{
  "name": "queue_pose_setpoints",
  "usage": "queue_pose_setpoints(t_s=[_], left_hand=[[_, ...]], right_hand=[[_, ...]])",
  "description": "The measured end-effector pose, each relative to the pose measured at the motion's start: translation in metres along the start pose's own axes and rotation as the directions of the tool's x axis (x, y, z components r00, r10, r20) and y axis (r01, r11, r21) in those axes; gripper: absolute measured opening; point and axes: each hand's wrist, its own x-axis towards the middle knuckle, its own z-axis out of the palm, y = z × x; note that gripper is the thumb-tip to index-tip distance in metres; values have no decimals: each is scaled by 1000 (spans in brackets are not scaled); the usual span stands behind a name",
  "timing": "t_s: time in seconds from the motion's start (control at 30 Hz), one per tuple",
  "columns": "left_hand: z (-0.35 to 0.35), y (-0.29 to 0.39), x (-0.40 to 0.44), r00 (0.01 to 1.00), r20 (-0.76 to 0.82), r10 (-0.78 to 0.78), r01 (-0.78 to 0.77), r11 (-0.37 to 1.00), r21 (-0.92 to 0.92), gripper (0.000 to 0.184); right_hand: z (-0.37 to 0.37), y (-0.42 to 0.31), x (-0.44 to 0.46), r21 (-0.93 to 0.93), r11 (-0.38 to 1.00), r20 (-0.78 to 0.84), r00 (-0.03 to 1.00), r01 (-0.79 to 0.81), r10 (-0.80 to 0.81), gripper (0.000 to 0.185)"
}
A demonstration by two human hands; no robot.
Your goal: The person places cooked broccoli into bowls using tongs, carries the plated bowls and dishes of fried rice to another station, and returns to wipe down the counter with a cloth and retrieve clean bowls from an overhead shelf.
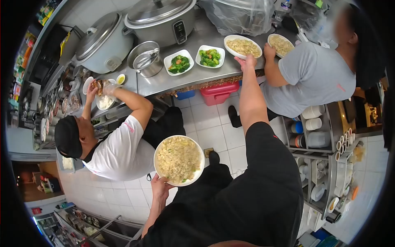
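My left hand (160, 187) grips the rim of a round white plate of fried rice (177, 159), thumb over the edge, held above the floor in front of me. With that arm stretched out to the counter, my right hand (247, 61) is closed on the near rim of an oval white plate of fried rice (243, 46); its lower fingers are partly hidden. Left of this plate stand two square white dishes of broccoli (210, 57) (179, 63). On its right, a co-worker's hand (269, 51) touches another plate of fried rice (281, 44).
Large rice cookers (159, 24) and a steel pot with utensils (145, 59) stand on the steel counter (164, 84). A person in white (123, 152) handles food at left; one in grey (310, 78) stands at right. Below the counter sits a red cooler (219, 94).
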Motion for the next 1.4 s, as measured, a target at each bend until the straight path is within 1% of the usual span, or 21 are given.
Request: queue_pose_setpoints(t_s=[0.1,0.23,0.3,0.37,0.4,0.47,0.53,0.57,0.63,0.67,0.73,0.77,0.83,0.87,0.93,1.03,1.07,1.1,1.17,1.23,1.4], left_hand=[[16,3,0,1000,-27,-1,1,1000,-4,40],[44,12,2,1000,-15,-3,3,1000,-4,42],[52,19,5,1000,-4,6,-6,1000,-6,43],[76,35,2,998,53,43,-43,999,-6,45],[85,39,7,996,78,53,-53,999,4,45],[99,49,20,991,128,44,-48,998,27,48],[112,59,42,979,201,47,-57,997,47,51],[123,66,51,979,201,40,-49,998,41,51],[148,84,69,961,258,96,-105,994,19,49],[156,93,80,956,279,86,-92,996,8,48],[171,105,112,942,325,82,-86,996,-2,45],[183,116,119,939,335,75,-78,997,-7,45],[215,140,136,933,354,56,-61,998,4,43],[230,151,148,928,368,62,-68,998,2,43],[259,173,174,908,410,87,-104,994,21,43],[313,205,210,887,447,113,-149,988,47,41],[331,214,223,874,467,133,-164,986,26,41],[350,221,238,860,487,152,-177,984,5,40],[383,232,277,862,494,117,-164,985,54,42],[414,242,304,862,501,84,-155,983,102,45],[464,245,351,899,432,66,-141,979,145,45]], right_hand=[[2,5,10,-33,999,-52,998,39,-41,53],[-7,5,25,-37,999,-142,990,-20,15,52],[-19,23,14,14,1000,-129,992,11,-9,49],[-31,49,17,166,977,-126,985,134,-114,41],[-33,53,14,163,977,-124,985,136,-117,41],[-39,67,-8,54,995,-116,990,89,-82,33],[-29,70,-48,-266,961,83,992,-75,100,31],[-25,71,-61,-276,958,81,992,-75,100,31],[-18,75,-78,-447,891,147,976,-78,159,34],[-21,78,-90,-452,888,138,978,-80,158,34],[-24,79,-103,-590,807,187,972,-7,145,35],[-8,60,-128,-691,719,149,958,-76,245,35],[-18,95,-107,-665,742,245,963,82,113,33],[-11,96,-103,-666,741,241,965,86,104,33],[1,99,-98,-448,893,242,954,-49,174,32],[11,106,-94,-382,924,259,962,18,89,34],[16,93,-95,-699,713,234,960,57,152,36],[-2,122,-64,-720,694,97,993,20,72,30],[29,70,-115,-688,698,-99,979,-197,178,28],[19,62,-126,-678,713,-80,982,-178,169,31],[7,53,-139,-672,724,-22,982,-155,190,28]])
